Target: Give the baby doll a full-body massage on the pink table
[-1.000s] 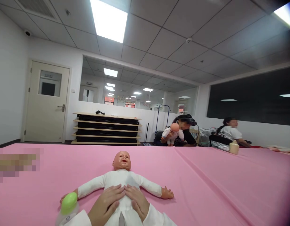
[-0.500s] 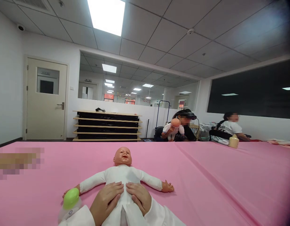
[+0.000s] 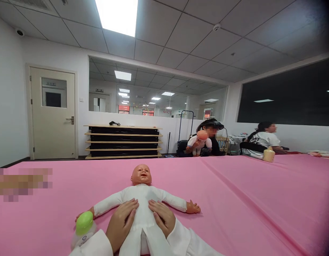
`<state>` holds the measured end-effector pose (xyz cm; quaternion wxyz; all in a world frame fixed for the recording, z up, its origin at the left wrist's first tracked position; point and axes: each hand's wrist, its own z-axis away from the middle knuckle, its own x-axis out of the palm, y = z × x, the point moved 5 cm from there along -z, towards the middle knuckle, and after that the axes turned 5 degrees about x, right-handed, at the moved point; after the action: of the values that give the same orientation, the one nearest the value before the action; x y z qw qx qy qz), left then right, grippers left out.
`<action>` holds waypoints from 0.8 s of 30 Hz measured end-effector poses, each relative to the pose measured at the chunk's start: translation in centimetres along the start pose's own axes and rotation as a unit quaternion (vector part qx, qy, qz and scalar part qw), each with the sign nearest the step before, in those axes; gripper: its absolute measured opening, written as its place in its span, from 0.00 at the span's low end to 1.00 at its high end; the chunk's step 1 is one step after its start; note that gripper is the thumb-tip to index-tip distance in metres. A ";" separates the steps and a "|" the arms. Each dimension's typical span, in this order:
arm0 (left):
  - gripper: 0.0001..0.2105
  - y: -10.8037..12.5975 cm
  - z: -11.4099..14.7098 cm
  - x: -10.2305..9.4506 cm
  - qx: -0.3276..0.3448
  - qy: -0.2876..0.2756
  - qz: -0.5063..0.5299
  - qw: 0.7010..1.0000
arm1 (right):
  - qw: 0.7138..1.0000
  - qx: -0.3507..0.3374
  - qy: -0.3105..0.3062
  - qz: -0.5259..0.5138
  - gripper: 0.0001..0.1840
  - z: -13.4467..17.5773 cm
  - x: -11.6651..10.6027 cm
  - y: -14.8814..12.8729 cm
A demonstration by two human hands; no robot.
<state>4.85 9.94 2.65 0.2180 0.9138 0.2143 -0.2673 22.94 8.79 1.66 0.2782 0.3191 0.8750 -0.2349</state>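
A baby doll with a white cloth body lies face up on the pink sheet, its head away from me and both arms stretched out sideways. My left hand rests flat on one side of its torso, fingers extended toward the chest. On the opposite side my right hand lies flat in the same way. A strip of white cloth shows between my fingertips. Neither hand grips anything. Beside my left sleeve stands a clear bottle with a green cap, touching or very near the doll's hand.
The pink sheet covers a wide table. A cream-coloured bottle stands near its far right edge. Beyond it, a person in a headset holds another doll, and a second person sits at right. Stacked boards stand by the wall.
My hands have slid apart and slightly up the doll's torso, widening the gap between my fingertips. The camera view has shifted a little.
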 end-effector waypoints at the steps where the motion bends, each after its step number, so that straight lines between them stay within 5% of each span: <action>1: 0.13 0.4 0.0 -0.2 0.029 0.006 0.008 1.000 | 1.000 -0.017 -0.008 -0.005 0.18 0.0 -0.1 -0.3; 5: 0.14 1.5 -0.1 -0.4 0.087 -0.047 0.050 0.994 | 0.997 -0.052 -0.057 -0.019 0.20 -0.1 -0.3 -1.1; 11: 0.18 0.1 -0.3 1.1 -0.026 -0.133 0.079 0.988 | 0.993 0.027 -0.112 -0.038 0.22 -0.3 0.7 0.0; 14: 0.20 -1.1 -0.1 1.4 -0.080 -0.102 0.056 0.990 | 0.993 0.072 -0.086 -0.025 0.23 -0.3 1.1 0.8; 19: 0.15 -1.3 0.0 0.5 -0.066 0.005 -0.009 0.998 | 0.991 0.114 0.064 0.003 0.19 -0.6 -0.5 0.8; 21: 0.11 -0.4 -0.1 -0.1 -0.013 0.043 -0.016 0.999 | 0.992 0.079 0.101 -0.018 0.15 -0.8 -1.3 0.0; 24: 0.09 1.1 -0.3 -0.6 0.086 0.047 -0.002 0.995 | 0.995 -0.031 0.071 -0.070 0.12 -1.1 -1.5 -1.6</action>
<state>5.06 9.06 3.47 0.1283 0.9403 0.2021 -0.2420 22.45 7.67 3.78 0.2082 0.2639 0.9196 -0.2033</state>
